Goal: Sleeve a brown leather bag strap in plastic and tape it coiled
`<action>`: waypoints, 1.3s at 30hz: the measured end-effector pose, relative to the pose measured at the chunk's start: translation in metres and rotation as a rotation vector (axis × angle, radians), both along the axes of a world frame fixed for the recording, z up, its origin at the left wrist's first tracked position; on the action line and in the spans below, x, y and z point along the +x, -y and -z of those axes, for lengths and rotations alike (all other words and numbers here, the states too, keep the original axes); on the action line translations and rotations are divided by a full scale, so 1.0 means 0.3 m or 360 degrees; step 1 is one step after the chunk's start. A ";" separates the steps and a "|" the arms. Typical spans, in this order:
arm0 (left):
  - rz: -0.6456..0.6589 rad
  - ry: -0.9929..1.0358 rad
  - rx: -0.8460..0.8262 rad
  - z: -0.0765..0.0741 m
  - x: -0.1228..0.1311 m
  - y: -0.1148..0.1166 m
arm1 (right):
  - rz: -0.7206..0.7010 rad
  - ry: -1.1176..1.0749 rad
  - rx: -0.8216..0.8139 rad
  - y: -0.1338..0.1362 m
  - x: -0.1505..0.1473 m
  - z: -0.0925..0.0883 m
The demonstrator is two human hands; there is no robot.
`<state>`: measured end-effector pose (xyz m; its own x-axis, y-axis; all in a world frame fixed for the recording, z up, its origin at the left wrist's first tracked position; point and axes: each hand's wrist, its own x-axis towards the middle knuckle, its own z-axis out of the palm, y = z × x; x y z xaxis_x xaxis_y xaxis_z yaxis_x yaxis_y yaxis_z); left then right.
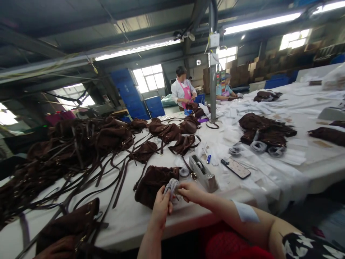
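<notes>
Pale crumpled tissue-like wad (172,186) sits just above the near edge of the white-covered worktop (129,216), with the left hand (161,208) clenched around its lower side and the right hand (192,192) pinching its top, close beside a soft dark-brown suede pouch (152,183). It looks feather-light, limp and easy to crush or tear, so a gentle fingertip pinch on its bunched edges seems the best hold. Fingers cover most of the wad, so whether it is paper or cloth cannot be told, and the heap of brown straps and bags (75,151) to the left blurs into one mass.
</notes>
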<state>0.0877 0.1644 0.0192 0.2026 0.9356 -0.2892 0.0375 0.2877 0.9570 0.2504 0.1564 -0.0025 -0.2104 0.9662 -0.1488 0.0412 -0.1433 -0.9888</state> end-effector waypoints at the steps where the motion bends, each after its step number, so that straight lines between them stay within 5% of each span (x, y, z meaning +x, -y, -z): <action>1: 0.0026 0.0015 0.0012 -0.001 0.001 0.004 | 0.0009 -0.0126 -0.0057 0.004 -0.016 -0.013; 6: 0.0221 0.0049 0.0054 0.037 -0.008 0.008 | 0.0047 -0.0191 -0.0247 0.017 -0.071 -0.064; 11: 0.0274 -0.0065 0.0092 0.058 -0.020 0.006 | -0.0129 -0.0061 -0.0104 0.003 -0.046 0.011; 15: 0.0234 -0.0071 0.0012 0.043 -0.034 0.005 | -0.0031 0.0173 0.0336 0.047 0.004 0.034; 18: 0.0349 -0.0135 0.0036 0.030 -0.045 0.005 | -0.0289 0.0209 0.0778 0.080 0.038 0.000; 23: 0.0504 -0.0275 0.0067 0.024 -0.050 0.004 | -0.0135 0.1125 0.1472 0.041 0.076 -0.053; 25: 0.0531 -0.0296 0.0049 0.028 -0.048 0.001 | -0.0174 0.1160 0.1603 0.010 0.080 -0.060; 32: 0.0593 -0.0527 0.0213 0.026 -0.038 0.007 | -0.0270 0.0740 0.1324 -0.073 0.066 -0.042; 36: 0.0560 -0.0617 0.0283 0.026 -0.018 0.023 | -0.0417 0.0971 0.0682 -0.097 0.064 -0.088; 39: 0.0515 -0.0692 0.0302 0.036 -0.002 0.030 | -0.0594 0.1138 0.0508 -0.116 0.065 -0.129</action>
<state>0.0872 0.1553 0.0084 0.3872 0.8895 -0.2429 0.4967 0.0207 0.8677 0.2699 0.1912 0.0362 -0.4815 0.8707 -0.0999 0.6574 0.2834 -0.6982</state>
